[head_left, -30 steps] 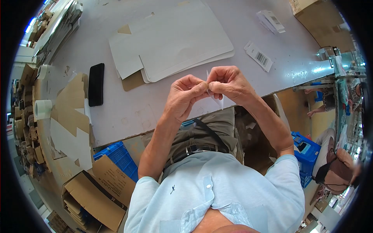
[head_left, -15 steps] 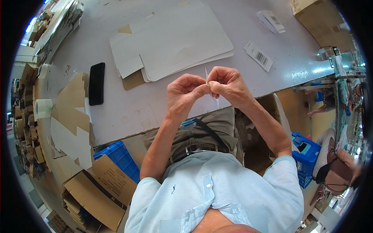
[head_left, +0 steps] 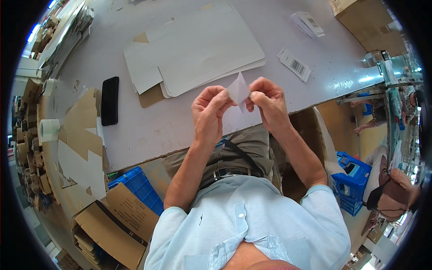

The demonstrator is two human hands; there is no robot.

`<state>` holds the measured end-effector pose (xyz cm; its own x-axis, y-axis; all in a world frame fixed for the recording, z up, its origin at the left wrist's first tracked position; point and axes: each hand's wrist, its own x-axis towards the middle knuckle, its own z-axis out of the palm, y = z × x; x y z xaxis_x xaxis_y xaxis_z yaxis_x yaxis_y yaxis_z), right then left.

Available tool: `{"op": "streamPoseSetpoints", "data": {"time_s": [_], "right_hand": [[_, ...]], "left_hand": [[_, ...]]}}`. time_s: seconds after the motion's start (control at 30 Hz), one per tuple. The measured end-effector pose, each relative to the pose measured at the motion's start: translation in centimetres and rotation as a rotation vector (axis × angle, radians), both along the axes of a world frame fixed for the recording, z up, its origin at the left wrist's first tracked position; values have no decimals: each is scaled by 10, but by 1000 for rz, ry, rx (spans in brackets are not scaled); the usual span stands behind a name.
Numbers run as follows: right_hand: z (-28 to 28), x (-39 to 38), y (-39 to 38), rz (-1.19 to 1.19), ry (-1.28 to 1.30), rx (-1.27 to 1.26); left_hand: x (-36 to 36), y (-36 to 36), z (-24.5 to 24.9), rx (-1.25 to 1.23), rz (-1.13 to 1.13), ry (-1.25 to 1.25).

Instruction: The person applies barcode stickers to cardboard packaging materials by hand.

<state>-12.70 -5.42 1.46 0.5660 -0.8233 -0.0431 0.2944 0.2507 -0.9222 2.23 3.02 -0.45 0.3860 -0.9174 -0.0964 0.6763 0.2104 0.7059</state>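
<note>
Black phone point(head_left: 110, 101) is just lying on the left. Cardboard box point(head_left: 371, 31) is sitting far right, blue crate point(head_left: 143, 190) is chilling near left.

- A pale worktable point(head_left: 135, 137), smudged near its front edge.
- White cardboard blanks point(head_left: 211, 54) lie stacked across its middle.
- Left of them, a black smartphone point(head_left: 110, 101).
- Right, barcode tags point(head_left: 297, 67) in two piles.

2 forearms point(head_left: 192, 166) extend forward; left hand point(head_left: 208, 110) and right hand point(head_left: 271, 105) pinch, slightly apart.
</note>
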Motion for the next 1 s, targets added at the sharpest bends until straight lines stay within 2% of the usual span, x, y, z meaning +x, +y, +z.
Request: {"op": "streamPoseSetpoints", "data": {"time_s": [0.07,0.13,0.2,0.3,0.37,0.4,0.43,0.47,0.5,0.57,0.6,0.63,0.67,0.7,0.73,0.8,0.83,0.9,0.97,1.0], "right_hand": [[-5,-18,6,-85,-24,69],[-11,-42,18,-175,-50,140],[-23,-72,32,-515,-54,322],[-55,-138,52,-665,68,255],[-82,-191,70,-784,368,196],[-100,-221,79,-762,588,123],[-122,-254,85,-689,849,51],[-135,-285,93,-528,1226,-122],[-132,-292,98,-522,1224,-132],[-115,-299,98,-276,1820,-660],[-78,-266,88,-342,1688,-666],[-41,-226,79,-398,1403,-522],[-11,-183,71,-445,1115,-376],[6,-143,67,-468,816,-252],[21,-107,64,-397,671,-218],[24,-41,54,-246,478,-410],[25,-12,51,-208,417,-391],[25,28,48,-155,342,-375],[20,53,48,-139,156,-202],[17,60,48,-153,102,-193]], "left_hand": [[-1,0,-4,-17,33,134],[-3,0,-7,4,49,147],[-6,-1,-9,26,68,160],[-7,0,-13,2,104,114],[-3,1,-14,-4,164,40],[-2,5,-11,-11,171,39],[-1,9,-7,4,195,-78],[0,14,-3,21,221,-193],[-2,17,-1,18,231,-191],[-7,21,2,-38,390,-494],[-5,25,-3,-63,419,-630],[-5,26,-7,-57,429,-634],[-6,25,-11,-102,510,-807],[-4,24,-12,-150,588,-980],[-1,23,-11,-149,593,-985],[5,21,-4,-223,720,-1321],[8,21,0,-219,731,-1329],[15,21,9,-255,823,-1511],[22,22,6,-243,816,-1521],[25,21,5,-248,801,-1569]]}}
